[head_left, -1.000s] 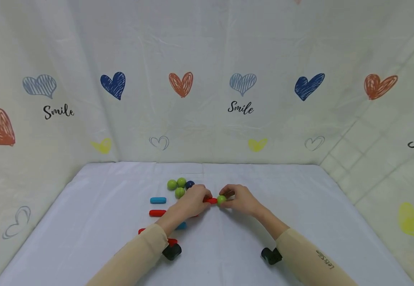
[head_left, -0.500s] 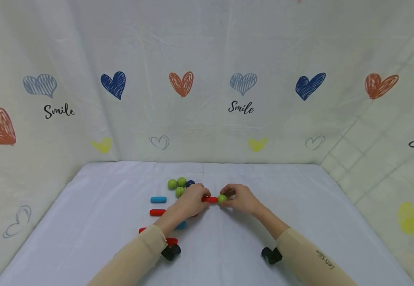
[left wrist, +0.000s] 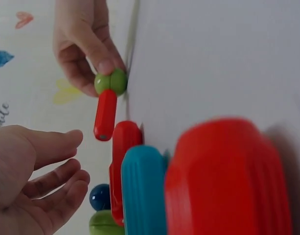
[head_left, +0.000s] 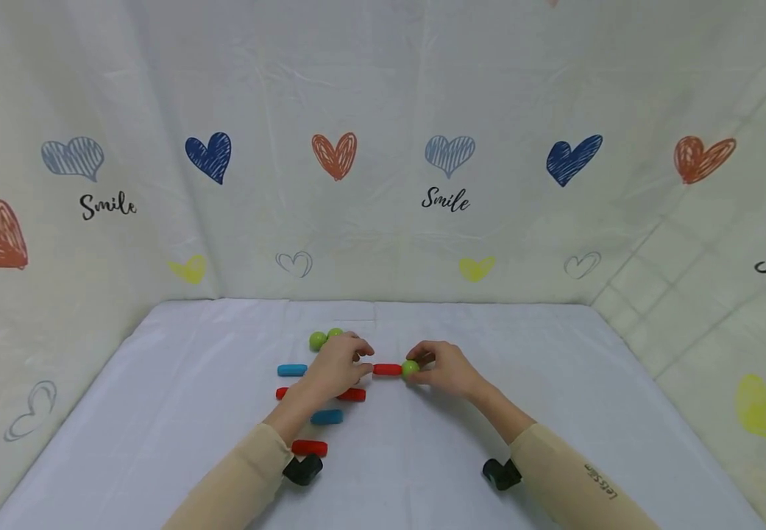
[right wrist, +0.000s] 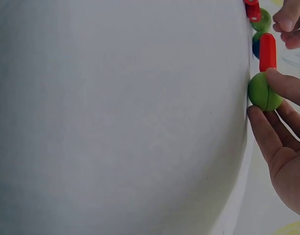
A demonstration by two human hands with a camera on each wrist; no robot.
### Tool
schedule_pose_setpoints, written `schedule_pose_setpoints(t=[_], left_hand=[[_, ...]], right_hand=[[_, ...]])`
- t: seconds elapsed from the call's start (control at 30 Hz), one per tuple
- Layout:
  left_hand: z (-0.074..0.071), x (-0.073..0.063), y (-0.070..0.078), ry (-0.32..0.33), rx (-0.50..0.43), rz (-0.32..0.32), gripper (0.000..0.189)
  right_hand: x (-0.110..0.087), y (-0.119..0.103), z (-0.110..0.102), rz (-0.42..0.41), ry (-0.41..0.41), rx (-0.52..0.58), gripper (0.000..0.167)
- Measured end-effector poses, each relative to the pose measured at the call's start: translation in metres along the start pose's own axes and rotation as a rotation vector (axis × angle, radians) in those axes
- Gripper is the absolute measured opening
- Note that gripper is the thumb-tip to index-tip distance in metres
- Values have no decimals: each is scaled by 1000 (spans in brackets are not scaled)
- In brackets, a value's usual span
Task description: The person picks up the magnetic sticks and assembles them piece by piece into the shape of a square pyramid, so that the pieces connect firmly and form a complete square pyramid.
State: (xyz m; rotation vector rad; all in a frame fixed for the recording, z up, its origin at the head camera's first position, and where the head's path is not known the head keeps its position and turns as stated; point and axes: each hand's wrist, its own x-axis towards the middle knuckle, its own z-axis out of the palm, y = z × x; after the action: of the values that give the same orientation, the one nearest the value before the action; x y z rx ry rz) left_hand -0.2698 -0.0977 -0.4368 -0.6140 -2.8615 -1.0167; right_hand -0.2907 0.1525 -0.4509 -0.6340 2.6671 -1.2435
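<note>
Between thumb and fingers my right hand (head_left: 447,369) pinches a green ball (head_left: 410,369). A red rod (head_left: 387,369) is joined to the ball and sticks out to the left; the right wrist view also shows this red rod (right wrist: 268,51). My left hand (head_left: 338,364) is just left of the rod's free end, its fingers parted and holding nothing. In the left wrist view a gap separates that left hand (left wrist: 34,176) from the rod. Behind and beneath the left hand, a dark blue ball (left wrist: 99,197) and a green ball (left wrist: 103,223) are partly hidden.
Left of the hands lie loose blue and red rods, among them a blue rod (head_left: 292,370), another blue rod (head_left: 327,417) and a red rod (head_left: 310,447). Green balls (head_left: 318,340) sit farther back. A printed cloth wall (head_left: 383,221) rises behind the white table (head_left: 488,324).
My left hand has let go of the red rod and moved left, now partly covering the ball group. My right hand keeps its pinch on the green ball in the same place.
</note>
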Motion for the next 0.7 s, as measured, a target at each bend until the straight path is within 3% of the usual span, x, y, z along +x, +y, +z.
schedule_pose_setpoints(t=[0.3, 0.5, 0.7], left_hand=[[-13, -7, -14, 125, -11, -38, 26], [-18, -10, -22, 194, 10, -103, 25], [-19, -11, -26, 211, 8, -185, 26]], right_hand=[[0, 3, 0, 7, -3, -1, 27], [0, 3, 0, 9, -2, 6, 27], [0, 2, 0, 10, -4, 8, 27]])
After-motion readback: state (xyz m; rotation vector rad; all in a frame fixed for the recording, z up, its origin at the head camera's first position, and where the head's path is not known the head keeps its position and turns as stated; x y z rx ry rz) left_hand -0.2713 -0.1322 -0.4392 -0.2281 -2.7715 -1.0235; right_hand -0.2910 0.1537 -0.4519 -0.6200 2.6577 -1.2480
